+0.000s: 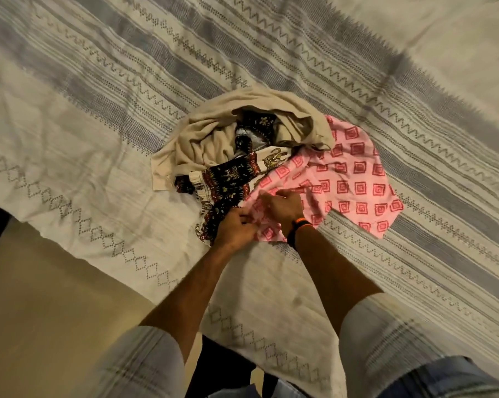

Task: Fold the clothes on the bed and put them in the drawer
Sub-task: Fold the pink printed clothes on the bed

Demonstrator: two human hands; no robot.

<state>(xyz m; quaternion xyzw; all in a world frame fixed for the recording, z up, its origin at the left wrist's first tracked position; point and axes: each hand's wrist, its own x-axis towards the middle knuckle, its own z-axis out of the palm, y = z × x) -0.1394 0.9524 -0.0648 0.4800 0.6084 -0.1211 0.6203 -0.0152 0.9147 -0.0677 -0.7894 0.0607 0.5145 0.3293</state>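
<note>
The clothes (259, 165) are heaped in a loose, unfolded pile on the bed (99, 156), near its near edge, over a cream bedspread (314, 67) woven with grey stripes and zigzag lines. Three pieces can be told apart: a beige garment (202, 136) at the far left of the pile, a dark patterned cloth (228, 179) with red and white bands in the middle, and a pink cloth (354, 179) with red squares spread out to the right. The near edge of the pink cloth is pinched by the left hand (237, 228), its fingers curled on the fabric beside the dark patterned cloth. The same pink cloth is gripped just to the right by the right hand (282, 206), on whose wrist a dark band (298, 229) with an orange edge is worn. The two hands are held close together, nearly touching.
</note>
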